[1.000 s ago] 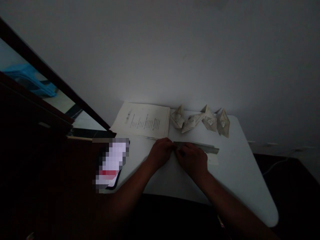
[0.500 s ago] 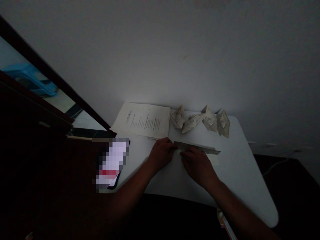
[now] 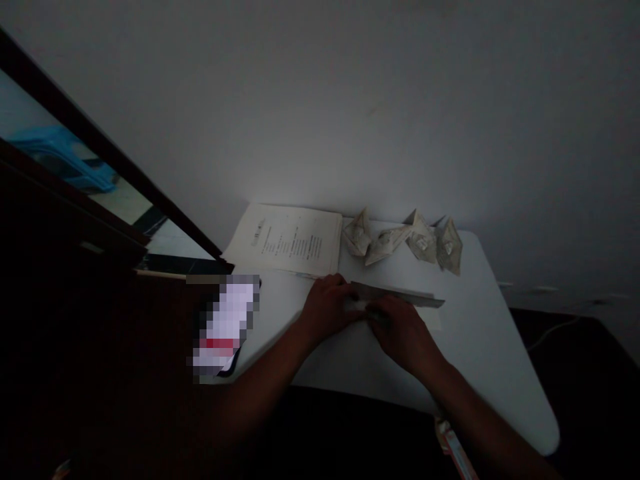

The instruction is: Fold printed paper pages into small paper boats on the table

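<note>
A folded sheet of paper [image 3: 400, 295] lies on the white table [image 3: 480, 360], its grey upper flap raised along a crease and a paler part showing below it at the right. My left hand [image 3: 331, 307] is closed on the sheet's left end, thumb stretched toward the other hand. Close beside it, my right hand [image 3: 400, 330] has its fingers bent and pinched on the sheet's near edge. The fingertips of both hands nearly meet, and the paper under them is mostly hidden.
A stack of printed pages [image 3: 285, 240] lies at the back left. Several folded paper boats [image 3: 423, 240] stand along the wall to its right. At the left table edge is a phone [image 3: 227, 327] with a blurred screen. A blue plastic stool [image 3: 65, 160] shows beyond the dark frame.
My left thumb has stretched rightward, toward my right hand. My right fingers have curled in more tightly at the paper's near edge. The paper stays nearly in place.
</note>
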Demonstrator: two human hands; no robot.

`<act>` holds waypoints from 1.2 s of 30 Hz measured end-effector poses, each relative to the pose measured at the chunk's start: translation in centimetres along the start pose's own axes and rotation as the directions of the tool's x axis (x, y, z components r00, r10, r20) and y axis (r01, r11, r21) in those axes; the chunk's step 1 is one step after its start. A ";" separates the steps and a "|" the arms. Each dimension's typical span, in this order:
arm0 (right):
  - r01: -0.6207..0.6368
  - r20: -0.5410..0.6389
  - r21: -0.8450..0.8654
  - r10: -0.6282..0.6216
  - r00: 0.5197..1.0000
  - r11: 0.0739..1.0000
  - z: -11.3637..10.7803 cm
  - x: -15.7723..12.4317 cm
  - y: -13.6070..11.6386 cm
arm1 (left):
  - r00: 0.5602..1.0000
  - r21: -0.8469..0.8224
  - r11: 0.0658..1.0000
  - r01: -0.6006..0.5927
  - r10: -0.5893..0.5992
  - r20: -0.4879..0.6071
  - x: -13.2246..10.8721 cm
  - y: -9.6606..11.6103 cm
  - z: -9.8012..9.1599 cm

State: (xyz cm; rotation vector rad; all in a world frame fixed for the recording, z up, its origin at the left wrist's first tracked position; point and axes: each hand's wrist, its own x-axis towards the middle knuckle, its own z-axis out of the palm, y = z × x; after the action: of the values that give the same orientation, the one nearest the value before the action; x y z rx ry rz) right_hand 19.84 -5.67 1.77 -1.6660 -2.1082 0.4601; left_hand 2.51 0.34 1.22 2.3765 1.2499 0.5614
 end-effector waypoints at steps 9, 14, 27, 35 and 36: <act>0.001 0.003 0.025 -0.001 1.000 1.000 -0.2 0.0 0.1 | 0.992 -0.068 0.990 0.122 -0.122 -0.004 0.5 -0.7 -0.1; 0.009 -0.029 0.064 -0.007 1.000 0.998 -0.1 0.0 0.1 | 0.992 -0.080 0.993 0.089 -0.096 -0.078 0.3 -0.6 0.2; -0.340 -0.424 0.213 0.401 0.812 0.916 -2.8 -3.1 4.9 | 0.974 -0.224 0.948 0.226 -0.219 0.057 -2.0 0.1 -2.3; -0.263 -0.231 0.578 0.464 0.855 0.772 -3.7 0.3 4.7 | 0.972 -0.207 0.950 0.232 -0.218 0.089 -1.7 0.4 -3.1; -0.257 -0.197 0.607 0.456 0.868 0.752 -3.9 0.8 4.4 | 0.977 -0.128 0.971 0.201 -0.190 0.092 -1.5 0.6 -3.4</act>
State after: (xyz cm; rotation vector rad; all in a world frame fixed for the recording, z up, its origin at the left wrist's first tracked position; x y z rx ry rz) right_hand 25.39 -3.90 3.05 -1.6344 -1.2235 0.7709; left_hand 0.41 -0.76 4.12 2.1128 1.3460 0.4704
